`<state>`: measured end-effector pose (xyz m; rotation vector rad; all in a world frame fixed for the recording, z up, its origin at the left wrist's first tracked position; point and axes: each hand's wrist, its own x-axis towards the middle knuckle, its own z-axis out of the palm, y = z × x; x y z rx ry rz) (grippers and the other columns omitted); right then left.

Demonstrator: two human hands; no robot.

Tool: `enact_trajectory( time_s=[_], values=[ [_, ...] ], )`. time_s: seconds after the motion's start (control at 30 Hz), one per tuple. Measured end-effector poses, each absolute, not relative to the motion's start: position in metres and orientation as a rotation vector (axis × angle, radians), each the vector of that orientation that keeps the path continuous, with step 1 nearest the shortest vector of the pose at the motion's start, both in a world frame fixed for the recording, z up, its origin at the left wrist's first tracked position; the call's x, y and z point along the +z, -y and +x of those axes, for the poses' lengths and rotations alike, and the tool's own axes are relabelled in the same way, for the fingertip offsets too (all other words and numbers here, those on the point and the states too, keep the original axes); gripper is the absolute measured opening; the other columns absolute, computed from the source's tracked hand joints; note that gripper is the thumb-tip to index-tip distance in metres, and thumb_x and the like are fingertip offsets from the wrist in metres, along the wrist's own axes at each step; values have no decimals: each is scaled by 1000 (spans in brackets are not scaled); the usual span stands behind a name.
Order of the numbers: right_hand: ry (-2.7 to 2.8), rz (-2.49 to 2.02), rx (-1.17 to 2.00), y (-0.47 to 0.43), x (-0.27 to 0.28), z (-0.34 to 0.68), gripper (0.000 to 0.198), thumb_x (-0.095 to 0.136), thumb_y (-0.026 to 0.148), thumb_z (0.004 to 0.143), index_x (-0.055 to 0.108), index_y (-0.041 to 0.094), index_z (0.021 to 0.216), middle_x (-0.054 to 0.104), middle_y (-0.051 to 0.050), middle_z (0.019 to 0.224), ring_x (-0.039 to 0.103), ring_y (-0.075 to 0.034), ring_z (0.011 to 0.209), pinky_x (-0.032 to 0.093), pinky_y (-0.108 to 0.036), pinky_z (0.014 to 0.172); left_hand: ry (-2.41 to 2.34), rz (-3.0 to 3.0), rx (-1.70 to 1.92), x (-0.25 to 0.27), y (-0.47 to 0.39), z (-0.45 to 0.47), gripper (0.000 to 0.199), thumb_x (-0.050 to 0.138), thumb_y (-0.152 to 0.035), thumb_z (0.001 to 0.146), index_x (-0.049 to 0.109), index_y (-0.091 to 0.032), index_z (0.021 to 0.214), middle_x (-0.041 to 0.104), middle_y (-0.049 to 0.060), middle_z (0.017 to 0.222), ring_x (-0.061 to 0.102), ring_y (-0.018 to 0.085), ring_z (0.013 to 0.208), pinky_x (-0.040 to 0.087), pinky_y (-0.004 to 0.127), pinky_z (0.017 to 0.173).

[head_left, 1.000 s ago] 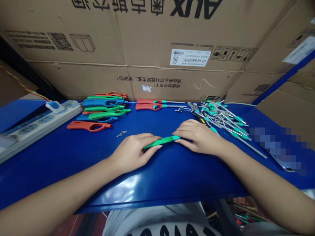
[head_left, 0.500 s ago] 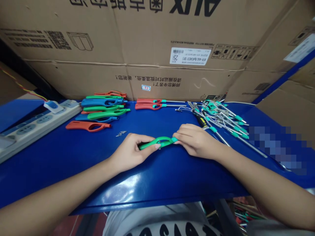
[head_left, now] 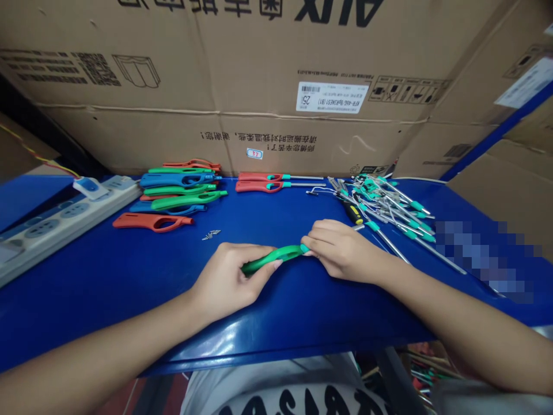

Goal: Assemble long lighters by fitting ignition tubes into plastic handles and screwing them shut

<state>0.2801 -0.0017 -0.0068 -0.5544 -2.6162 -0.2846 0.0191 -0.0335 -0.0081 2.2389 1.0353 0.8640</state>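
Rolled edge-on since the frame half a second earlier, the green casing [head_left: 283, 251] is held above the blue desk [head_left: 294, 314] in the head view, its loop narrowed to a sliver; the teal trigger that was visible inside can no longer be made out. Nearby, the coloured casings [head_left: 140, 221], small metal pins [head_left: 211, 235] and two red lighters [head_left: 254, 187] appear undisturbed. The casing's body is clamped in the grip of the left hand [head_left: 231, 274], between thumb and fingers, while the teal piece [head_left: 305, 248] at its other end is pinched by the right hand [head_left: 341, 248]. From the turn, it is judged that the joint between the two parts is being worked or checked. Much is concealed: the casing's rear end is lost in the left palm, and whatever extends from the teal piece is covered by the right fingers. Whether the short metal stub [head_left: 358, 227] behind the knuckles belongs to it or to the yellow-and-black handle [head_left: 355, 215] cannot be told. At far right, a stretch is obscured by a pixelated patch [head_left: 479, 253].
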Motion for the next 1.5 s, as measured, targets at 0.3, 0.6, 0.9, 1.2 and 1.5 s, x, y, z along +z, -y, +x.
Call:
enact_trajectory(
  time_s=[0.3,0.6,0.9,1.2,1.5],
  values=[
    [2620,-556,-222,3,-9,277,23,44,16,101,66,11,98,68,-11,80,53,-20,75,49,-35,73,-973,2415,927,-8,37,20,19,60,-24,97,76,-20,106,80,3,101,75,16,75,56,23,64],
    [2652,-618,14,2,-10,279,24,46,19,102,68,11,99,68,-10,80,53,-20,74,48,-34,75,-888,2628,905,-14,30,16,22,57,-23,98,73,-17,112,80,4,104,77,19,86,61,28,74],
    [2815,-980,308,-8,2,285,10,55,23,96,62,18,90,65,-5,82,58,-20,79,42,-33,75,-990,2833,674,-15,20,21,33,56,-33,99,68,-22,128,74,8,117,71,23,100,59,36,84],
    [2559,-1496,181,-22,20,322,39,56,56,94,61,19,105,66,-11,105,63,-25,90,49,-36,78,-1182,2852,475,-10,15,16,39,55,-39,99,65,-20,132,68,11,120,63,30,106,55,47,92],
    [2208,-2406,-128,-33,20,327,42,50,47,95,57,14,121,72,-22,110,70,-40,97,51,-44,70,-1043,2742,566,-11,18,19,36,50,-24,100,63,-17,133,68,11,119,62,26,108,53,44,97]
  ],
)
